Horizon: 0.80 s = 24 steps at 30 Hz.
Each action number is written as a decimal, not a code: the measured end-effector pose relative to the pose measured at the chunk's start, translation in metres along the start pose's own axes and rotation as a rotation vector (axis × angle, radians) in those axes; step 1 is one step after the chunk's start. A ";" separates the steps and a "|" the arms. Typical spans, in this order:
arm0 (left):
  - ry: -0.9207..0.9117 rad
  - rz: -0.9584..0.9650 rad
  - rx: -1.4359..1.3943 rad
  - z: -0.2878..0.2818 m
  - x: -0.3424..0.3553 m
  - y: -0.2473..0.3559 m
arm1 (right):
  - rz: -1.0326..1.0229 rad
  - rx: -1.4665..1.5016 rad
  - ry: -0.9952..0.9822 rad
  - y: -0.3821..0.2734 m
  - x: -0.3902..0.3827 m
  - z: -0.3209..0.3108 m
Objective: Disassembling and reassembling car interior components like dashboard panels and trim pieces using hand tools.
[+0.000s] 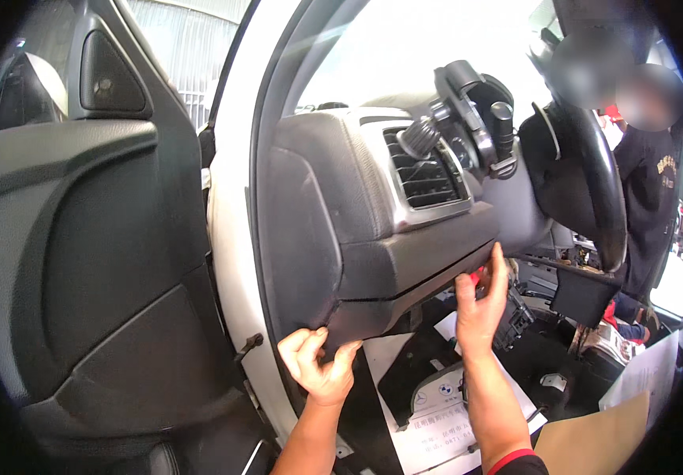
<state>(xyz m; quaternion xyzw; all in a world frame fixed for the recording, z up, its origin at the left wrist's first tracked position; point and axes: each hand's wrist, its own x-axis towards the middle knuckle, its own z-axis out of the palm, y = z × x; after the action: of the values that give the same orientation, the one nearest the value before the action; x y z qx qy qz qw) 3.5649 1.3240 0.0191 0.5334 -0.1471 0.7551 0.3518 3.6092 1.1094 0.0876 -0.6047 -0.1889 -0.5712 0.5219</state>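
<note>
My left hand (314, 364) grips the lower left corner of a dark lower dash trim panel (365, 313), its fingers bent against the panel's edge. My right hand (480, 309) holds the same panel's lower edge farther right, thumb and fingers reaching up to it. Above the panel are a silver-framed air vent (428, 182) and a black clamp-like holder (468, 95), partly in front of the instrument cluster. The black steering wheel (610, 206) is at the right.
The open door (120, 301) stands left beside the white door frame (235, 206). A person in a dark top (646, 198), face blurred, is across the cabin. Below lie printed paper (428, 435), loose black parts (516, 317) and tan card (587, 435).
</note>
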 end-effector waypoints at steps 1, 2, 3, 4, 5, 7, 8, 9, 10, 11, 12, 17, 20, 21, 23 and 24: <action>0.002 -0.002 0.005 -0.001 -0.002 -0.002 | -0.070 -0.104 -0.005 -0.002 0.003 -0.005; 0.000 -0.002 0.006 0.000 -0.001 -0.002 | -0.146 -0.212 0.001 -0.006 0.009 -0.010; -0.007 0.011 0.015 -0.001 -0.001 -0.003 | -0.253 -0.277 0.030 -0.015 0.013 -0.012; -0.014 0.023 0.022 -0.001 -0.001 -0.005 | -0.316 -0.224 0.103 -0.026 0.019 -0.009; -0.008 0.031 0.050 -0.003 -0.003 -0.008 | -0.427 -0.108 0.186 -0.040 0.027 -0.007; -0.010 0.022 0.052 -0.005 -0.004 -0.007 | -0.608 0.112 0.359 -0.073 0.047 -0.002; -0.012 0.017 0.047 -0.006 -0.003 -0.006 | -0.679 0.220 0.449 -0.089 0.057 0.003; -0.012 0.014 0.037 -0.003 -0.002 -0.006 | -0.704 0.206 0.608 -0.098 0.065 0.024; -0.010 0.048 0.043 0.001 0.000 -0.006 | -0.618 -0.359 0.133 -0.105 0.067 0.025; -0.014 0.080 0.053 -0.001 0.000 -0.007 | -0.811 -0.304 0.237 -0.093 0.069 0.033; -0.008 0.077 0.059 0.001 0.000 -0.009 | -1.008 -0.227 0.337 -0.082 0.073 0.043; 0.002 0.034 0.086 -0.010 -0.004 -0.013 | -0.806 0.188 0.070 -0.109 0.051 0.015; -0.005 0.034 0.057 -0.007 -0.001 -0.012 | -0.419 1.467 -0.185 -0.160 0.036 -0.028; -0.003 0.025 0.025 -0.001 -0.002 -0.004 | -0.445 1.444 -0.171 -0.154 0.039 -0.020; -0.013 0.030 0.055 -0.008 -0.005 -0.007 | -0.336 1.422 -0.269 -0.124 0.036 0.041; -0.009 0.044 0.078 -0.006 -0.002 -0.009 | -0.323 1.384 -0.195 -0.121 0.030 0.046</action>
<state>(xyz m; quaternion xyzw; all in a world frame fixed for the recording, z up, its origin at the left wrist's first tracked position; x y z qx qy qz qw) 3.5673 1.3335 0.0135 0.5468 -0.1307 0.7653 0.3134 3.5401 1.1837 0.1741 -0.1478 -0.6408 -0.3338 0.6754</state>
